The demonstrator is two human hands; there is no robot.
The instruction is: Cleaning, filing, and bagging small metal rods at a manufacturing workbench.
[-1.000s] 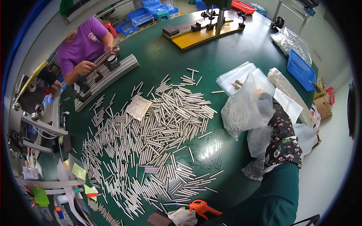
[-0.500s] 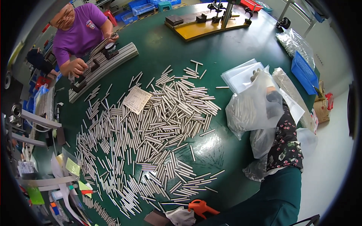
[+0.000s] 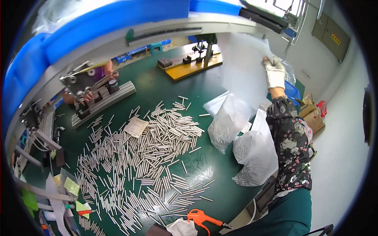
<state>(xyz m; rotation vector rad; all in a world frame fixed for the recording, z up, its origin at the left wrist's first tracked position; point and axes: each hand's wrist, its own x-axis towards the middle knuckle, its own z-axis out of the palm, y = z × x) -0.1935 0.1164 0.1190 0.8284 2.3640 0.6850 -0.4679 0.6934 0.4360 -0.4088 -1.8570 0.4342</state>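
My right hand, in a white glove with bare fingertips, is raised at the upper right. Its fingers are closed on the edge of a large, flat, translucent plastic bag, which hangs down over the table. Below it lie more flat plastic bags, partly under a filled clear bag of metal pins. Nearer to me stands another filled bag beside my sleeve. A big heap of short steel pins covers the table's middle, with a paper tag on top. My left hand is out of sight.
An orange air gun and a white cloth lie at the near edge. Far off stands a yellow-based fixture. Another person's hands are at a metal rail. Blue bins sit on an overhead shelf.
My right hand has moved up and away from the filled bag, lifting a flat plastic bag. The view has tilted up, bringing the overhead shelf with blue bins into sight.
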